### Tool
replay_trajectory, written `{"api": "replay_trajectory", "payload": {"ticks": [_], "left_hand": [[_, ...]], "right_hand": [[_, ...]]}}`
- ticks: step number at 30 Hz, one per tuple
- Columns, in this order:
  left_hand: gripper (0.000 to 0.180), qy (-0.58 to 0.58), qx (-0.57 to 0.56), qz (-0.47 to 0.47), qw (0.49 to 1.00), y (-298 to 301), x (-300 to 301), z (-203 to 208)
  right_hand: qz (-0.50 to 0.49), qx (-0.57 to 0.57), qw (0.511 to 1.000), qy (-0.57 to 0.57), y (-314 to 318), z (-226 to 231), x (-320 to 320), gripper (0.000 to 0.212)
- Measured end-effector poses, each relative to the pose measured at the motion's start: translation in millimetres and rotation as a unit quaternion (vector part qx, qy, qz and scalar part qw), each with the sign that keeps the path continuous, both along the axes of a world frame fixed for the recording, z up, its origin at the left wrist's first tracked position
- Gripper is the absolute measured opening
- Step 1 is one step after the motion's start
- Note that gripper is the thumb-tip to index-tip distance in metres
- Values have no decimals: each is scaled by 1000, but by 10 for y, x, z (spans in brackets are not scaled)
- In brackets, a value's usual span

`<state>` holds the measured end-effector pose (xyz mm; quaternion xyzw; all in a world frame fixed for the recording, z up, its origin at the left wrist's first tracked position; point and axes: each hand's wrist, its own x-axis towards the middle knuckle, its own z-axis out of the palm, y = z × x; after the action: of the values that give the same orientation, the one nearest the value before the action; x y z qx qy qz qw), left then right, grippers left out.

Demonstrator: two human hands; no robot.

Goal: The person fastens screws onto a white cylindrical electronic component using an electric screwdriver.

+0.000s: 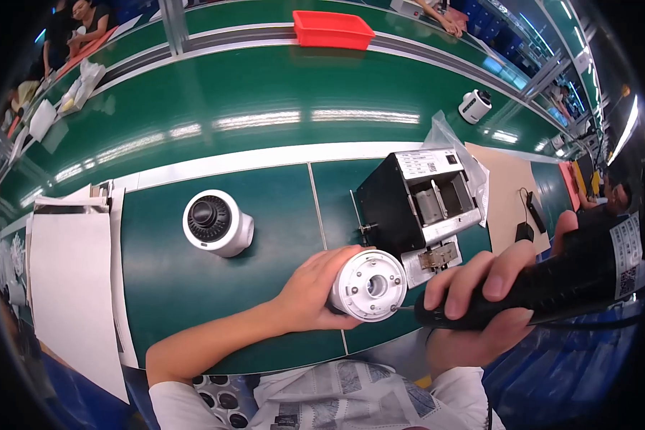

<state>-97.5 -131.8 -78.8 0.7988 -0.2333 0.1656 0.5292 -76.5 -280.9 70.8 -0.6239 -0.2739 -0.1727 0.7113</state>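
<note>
My left hand (312,290) is wrapped round a white cylindrical housing (349,278), its round end turned up toward me. That end shows a central hole and several screws near the edge. A black electric screwdriver (552,292) lies in the grip of my right hand (484,297). Its thin bit points left and meets the rim of the housing at the lower right, by a screw. Left of my hands, a white dome camera (216,222) with a black ribbed top stands on the green bench. Just beyond the housing is a black box-shaped screw feeder (416,190) with a metal front.
White sheets (75,265) are stacked at the left. A brown cardboard sheet (505,186) with a black cable lies right of the feeder, beside a clear plastic bag (448,136). Beyond the bench, a green conveyor carries another white camera (474,106). A red bin (333,30) sits farther back, with people nearby.
</note>
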Motion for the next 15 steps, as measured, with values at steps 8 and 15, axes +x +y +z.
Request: {"api": "replay_trajectory", "payload": {"ticks": [8, 15], "left_hand": [[97, -6, -14, -11, 1000, 17, -12, 20], [98, -5, -15, -1, 1000, 12, -4, -14]], "right_hand": [[27, 16, 999, -34, 83, -107, -10, 74], [19, -9, 997, -77, 168, -167, 12, 73]]}}
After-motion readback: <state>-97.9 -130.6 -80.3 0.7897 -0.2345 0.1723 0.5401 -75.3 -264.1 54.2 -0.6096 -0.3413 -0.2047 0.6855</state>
